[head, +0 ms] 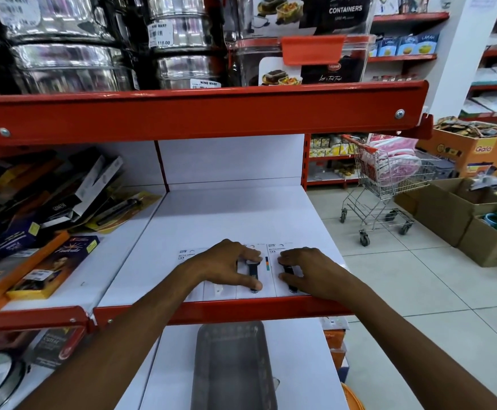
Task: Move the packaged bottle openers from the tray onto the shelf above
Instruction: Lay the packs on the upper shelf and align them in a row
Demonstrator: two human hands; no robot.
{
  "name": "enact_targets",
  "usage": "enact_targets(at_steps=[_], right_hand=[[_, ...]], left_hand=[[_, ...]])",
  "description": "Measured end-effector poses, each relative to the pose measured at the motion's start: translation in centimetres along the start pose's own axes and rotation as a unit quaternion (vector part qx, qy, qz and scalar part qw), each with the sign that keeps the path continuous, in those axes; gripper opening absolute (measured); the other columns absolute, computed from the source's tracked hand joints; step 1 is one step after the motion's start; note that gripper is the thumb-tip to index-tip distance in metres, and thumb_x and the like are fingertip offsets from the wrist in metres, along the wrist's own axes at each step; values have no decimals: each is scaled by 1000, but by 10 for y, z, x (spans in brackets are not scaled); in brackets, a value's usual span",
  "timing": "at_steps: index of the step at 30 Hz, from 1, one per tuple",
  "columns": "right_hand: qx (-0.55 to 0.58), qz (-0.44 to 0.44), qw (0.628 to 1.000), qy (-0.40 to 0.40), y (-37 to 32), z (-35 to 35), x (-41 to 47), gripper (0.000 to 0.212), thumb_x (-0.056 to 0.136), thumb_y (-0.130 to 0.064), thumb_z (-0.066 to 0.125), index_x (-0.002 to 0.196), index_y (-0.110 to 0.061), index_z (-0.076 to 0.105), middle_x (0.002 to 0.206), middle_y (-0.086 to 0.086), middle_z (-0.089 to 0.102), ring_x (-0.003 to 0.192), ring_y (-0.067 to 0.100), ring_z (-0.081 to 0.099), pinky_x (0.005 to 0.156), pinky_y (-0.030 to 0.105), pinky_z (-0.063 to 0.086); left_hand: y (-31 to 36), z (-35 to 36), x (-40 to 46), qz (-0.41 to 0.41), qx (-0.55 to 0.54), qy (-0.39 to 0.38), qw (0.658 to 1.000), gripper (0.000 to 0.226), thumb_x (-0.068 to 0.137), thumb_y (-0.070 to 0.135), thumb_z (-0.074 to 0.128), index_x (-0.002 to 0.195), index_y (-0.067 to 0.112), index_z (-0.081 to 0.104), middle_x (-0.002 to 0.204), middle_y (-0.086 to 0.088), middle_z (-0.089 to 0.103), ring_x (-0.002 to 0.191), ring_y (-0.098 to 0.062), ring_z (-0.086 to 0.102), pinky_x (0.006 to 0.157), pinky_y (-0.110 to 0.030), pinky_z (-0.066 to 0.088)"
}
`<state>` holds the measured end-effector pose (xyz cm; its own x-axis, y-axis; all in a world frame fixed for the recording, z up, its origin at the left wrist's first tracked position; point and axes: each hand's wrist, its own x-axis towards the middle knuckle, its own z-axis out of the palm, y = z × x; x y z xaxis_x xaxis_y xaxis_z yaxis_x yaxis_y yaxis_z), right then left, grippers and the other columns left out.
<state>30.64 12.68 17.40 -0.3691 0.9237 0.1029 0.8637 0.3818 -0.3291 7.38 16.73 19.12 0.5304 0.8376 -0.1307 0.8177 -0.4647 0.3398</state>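
Both my hands lie flat on the shelf [229, 214], left hand [229, 266] and right hand [309, 269] each pressing an opener [253, 272] whose long axis runs away from the tray [232, 368] below.

Three packaged bottle openers lie flat side by side near the front edge of the white shelf [235, 214], on white cards printed "BOTTLE OPENER". The left card [189, 257] is mostly hidden; the middle opener [253, 273] and right opener [289, 273] show dark handles. The grey tray [232, 365] sits on the level below.
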Motion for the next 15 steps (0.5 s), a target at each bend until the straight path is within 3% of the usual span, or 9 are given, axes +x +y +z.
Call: enact_targets(at_steps=[7,15], right_hand=[[-5,9,1000,15,-4,4,-1,48,90,-45,57,130,-18,57,144,2,51,131,20,44,109,34,35],[-5,8,999,31,-12,4,-3,42,89,-44,60,117,-13,66,133,6,60,121,21,51,101,33,42]], left_hand=[[2,4,-1,0,-6,14,1000,79,67,66,75,134,29,56,147,11,49,134,-15,47,109,-35,39],[3,3,-2,8,0,9,1000,78,69,65,74,135,28,55,147,9,50,134,-16,48,109,-39,41]])
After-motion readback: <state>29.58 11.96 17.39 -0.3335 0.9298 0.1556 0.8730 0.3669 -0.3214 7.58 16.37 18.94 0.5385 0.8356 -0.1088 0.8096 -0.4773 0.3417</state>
